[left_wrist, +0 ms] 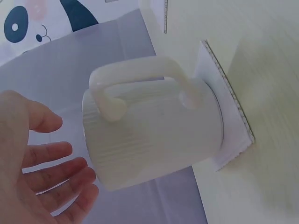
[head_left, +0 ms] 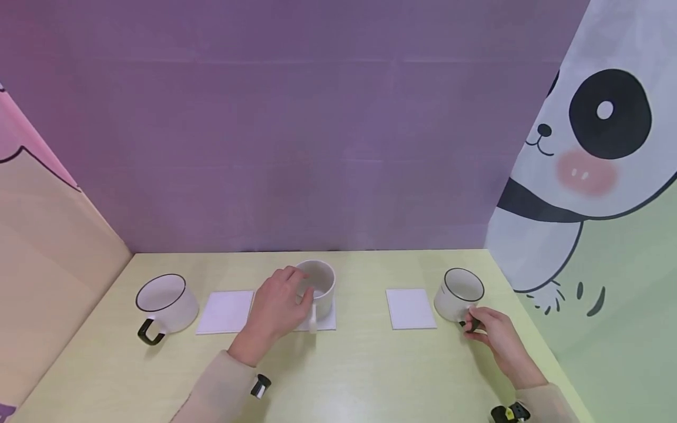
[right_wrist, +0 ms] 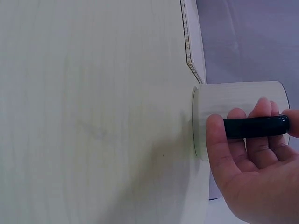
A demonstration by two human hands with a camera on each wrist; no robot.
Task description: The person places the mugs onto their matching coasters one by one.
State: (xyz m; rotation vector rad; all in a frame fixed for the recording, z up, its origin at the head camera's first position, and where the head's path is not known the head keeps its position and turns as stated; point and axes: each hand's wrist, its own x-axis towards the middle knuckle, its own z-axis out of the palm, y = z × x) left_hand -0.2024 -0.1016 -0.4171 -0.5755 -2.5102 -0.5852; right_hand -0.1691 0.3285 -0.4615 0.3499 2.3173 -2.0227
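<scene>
A plain white mug (head_left: 325, 301) with a white handle stands upright on the middle white coaster (head_left: 330, 322). My left hand (head_left: 280, 302) is beside its rim, fingers spread and relaxed; in the left wrist view the fingertips (left_wrist: 88, 175) come right up to the mug's rim. On the right, a white mug (head_left: 449, 302) with a dark rim and black handle stands on the table next to the right coaster (head_left: 411, 309). My right hand (head_left: 499, 341) grips that black handle (right_wrist: 257, 127), fingers curled behind it and thumb at its upper end.
Another white mug (head_left: 177, 308) with a dark rim and black handle stands at the left, beside a white square coaster (head_left: 224, 312). The pale wooden table (head_left: 365, 376) meets a purple backdrop (head_left: 317, 147) behind, with printed panels on both sides.
</scene>
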